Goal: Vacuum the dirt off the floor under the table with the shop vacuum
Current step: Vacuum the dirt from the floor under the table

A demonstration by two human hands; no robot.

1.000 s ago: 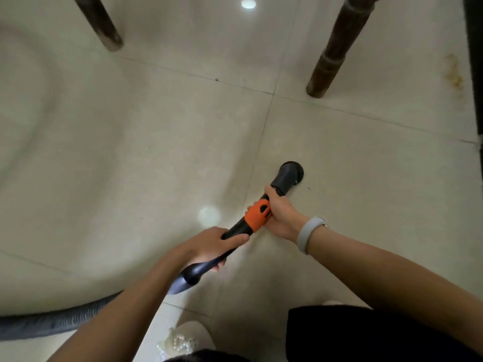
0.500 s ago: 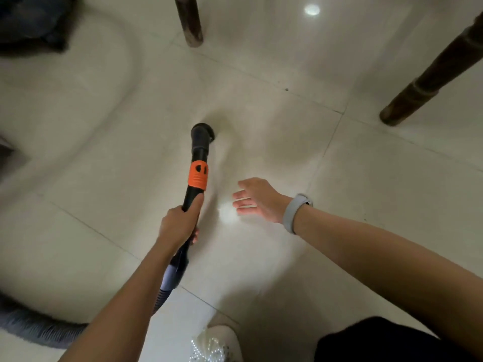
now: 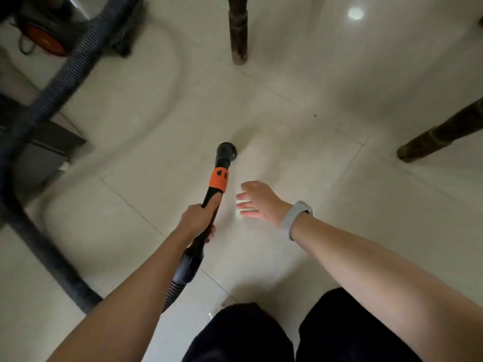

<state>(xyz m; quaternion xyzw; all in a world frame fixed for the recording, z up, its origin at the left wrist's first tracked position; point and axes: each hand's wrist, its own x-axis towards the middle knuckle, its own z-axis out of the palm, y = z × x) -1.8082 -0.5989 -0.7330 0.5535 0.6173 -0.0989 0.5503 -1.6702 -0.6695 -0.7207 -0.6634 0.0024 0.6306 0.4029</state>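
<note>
Left hand clenched round the black vacuum wand with the orange collar, thumb laid up along the shaft just below the collar. Right hand, grey band at the wrist, released: fingers spread, hovering just beside the wand, holding nothing.

Round black nozzle sits on or just above the glossy cream tile floor, roughly midway between the two dark wooden bench legs. Whether it touches the tile cannot be told.

One dark speck of dirt lies beyond the nozzle, near a grout line, not yet reached.

Grey ribbed hose loops wide from the wand's tail to the shop vacuum body with its orange wheel at the far-left of the floor.

Risks, as judged:
- One-handed hold far back on the wand; nozzle may lift or wander and pass over the speck.
- Reaching further may draw the hose taut and tug the canister.
- A wide sweep could knock the nozzle against a leg.
</note>
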